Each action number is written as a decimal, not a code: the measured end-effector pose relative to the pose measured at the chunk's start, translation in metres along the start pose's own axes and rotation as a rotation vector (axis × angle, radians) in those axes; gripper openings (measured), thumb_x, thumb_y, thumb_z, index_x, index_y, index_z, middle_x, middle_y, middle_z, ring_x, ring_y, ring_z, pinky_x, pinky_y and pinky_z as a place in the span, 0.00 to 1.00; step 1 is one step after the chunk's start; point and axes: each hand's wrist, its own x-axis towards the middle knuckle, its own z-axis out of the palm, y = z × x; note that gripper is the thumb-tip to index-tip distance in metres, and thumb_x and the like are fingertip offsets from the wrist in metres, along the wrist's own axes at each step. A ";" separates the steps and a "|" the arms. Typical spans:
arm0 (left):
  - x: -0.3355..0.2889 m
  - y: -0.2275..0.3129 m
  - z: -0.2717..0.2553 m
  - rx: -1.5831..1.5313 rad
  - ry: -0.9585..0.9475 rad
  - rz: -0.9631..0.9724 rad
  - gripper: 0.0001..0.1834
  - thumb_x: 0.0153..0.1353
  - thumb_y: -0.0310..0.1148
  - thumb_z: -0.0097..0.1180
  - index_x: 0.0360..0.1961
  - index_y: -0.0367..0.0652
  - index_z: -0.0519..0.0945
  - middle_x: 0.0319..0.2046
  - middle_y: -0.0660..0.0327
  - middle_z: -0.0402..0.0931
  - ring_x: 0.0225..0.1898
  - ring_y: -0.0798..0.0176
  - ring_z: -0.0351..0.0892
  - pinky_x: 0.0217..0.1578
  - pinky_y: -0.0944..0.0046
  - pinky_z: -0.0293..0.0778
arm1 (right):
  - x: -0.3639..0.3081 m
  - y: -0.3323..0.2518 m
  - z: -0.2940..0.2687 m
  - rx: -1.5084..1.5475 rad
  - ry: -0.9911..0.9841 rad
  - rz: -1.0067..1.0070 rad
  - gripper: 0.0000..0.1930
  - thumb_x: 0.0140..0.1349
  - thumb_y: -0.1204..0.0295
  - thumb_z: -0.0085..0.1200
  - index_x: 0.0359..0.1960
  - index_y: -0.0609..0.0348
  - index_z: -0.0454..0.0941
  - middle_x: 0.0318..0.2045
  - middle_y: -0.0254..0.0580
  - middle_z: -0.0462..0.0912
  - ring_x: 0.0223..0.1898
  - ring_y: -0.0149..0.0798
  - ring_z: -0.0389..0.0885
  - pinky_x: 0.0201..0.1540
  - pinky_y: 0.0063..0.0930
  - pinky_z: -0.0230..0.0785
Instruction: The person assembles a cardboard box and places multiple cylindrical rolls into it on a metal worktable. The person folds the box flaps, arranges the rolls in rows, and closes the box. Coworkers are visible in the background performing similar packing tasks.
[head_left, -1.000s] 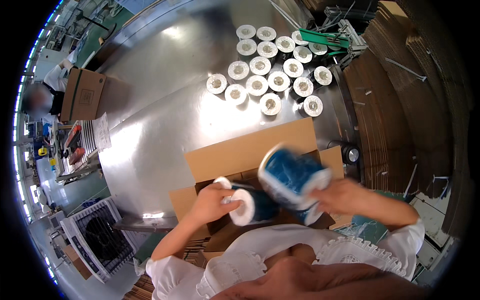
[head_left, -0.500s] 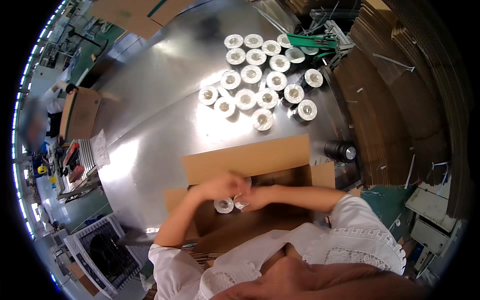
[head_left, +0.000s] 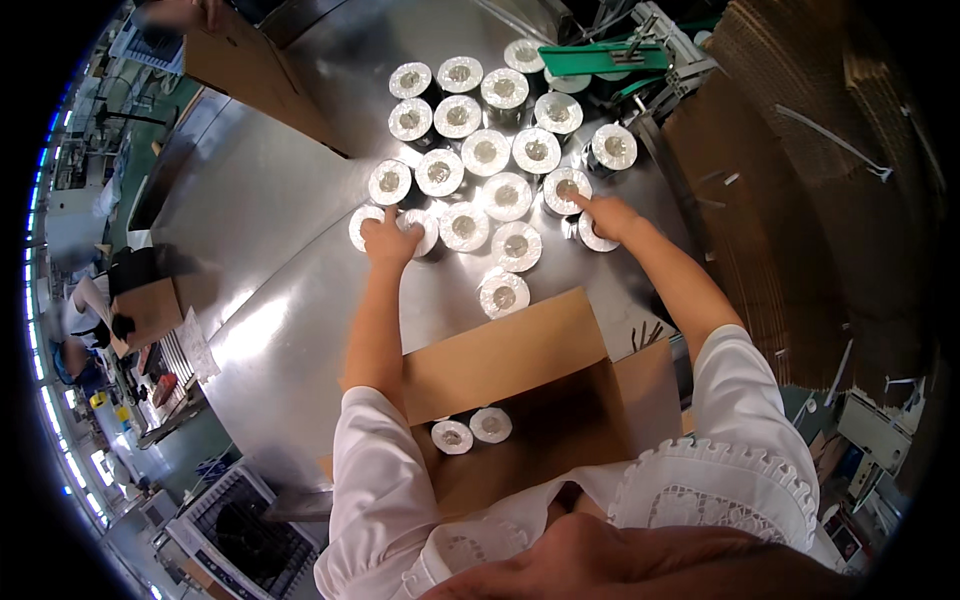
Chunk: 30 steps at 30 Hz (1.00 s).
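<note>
Many white-topped rolls (head_left: 485,153) in shiny clear wrap, with dark sides, stand on the metal table. My left hand (head_left: 390,240) reaches to the near left of the group, thumb and forefinger spread over a wrapped roll (head_left: 424,236), with another roll (head_left: 360,228) by its outer side. At the right, my right hand (head_left: 612,218) has its forefinger stretched to the top of a roll (head_left: 566,186). Below its palm a roll (head_left: 597,238) is partly covered. In front of me is an open cardboard box (head_left: 500,376) with two rolls (head_left: 490,425) at its left end.
A single roll (head_left: 504,295) stands by the box's far flap. A large cardboard piece (head_left: 260,75), held by another person's hand (head_left: 208,12), leans in at the upper left. Behind the rolls is a green-topped metal fixture (head_left: 605,60). Stacked flat cardboard (head_left: 770,230) lines the right.
Both my hands have left the box and stretched away to the rolls on the table. Two rolls now show uncovered inside the box. The large cardboard piece at the upper left has shifted.
</note>
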 end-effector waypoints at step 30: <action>-0.366 0.075 0.041 -1.478 -0.797 0.342 0.22 0.60 0.37 0.59 0.53 0.40 0.75 0.46 0.54 0.77 0.47 0.60 0.77 0.51 0.58 0.73 | -0.368 -0.201 -0.079 0.047 0.145 -0.847 0.33 0.53 0.71 0.57 0.62 0.68 0.61 0.30 0.52 0.79 0.28 0.50 0.81 0.30 0.42 0.76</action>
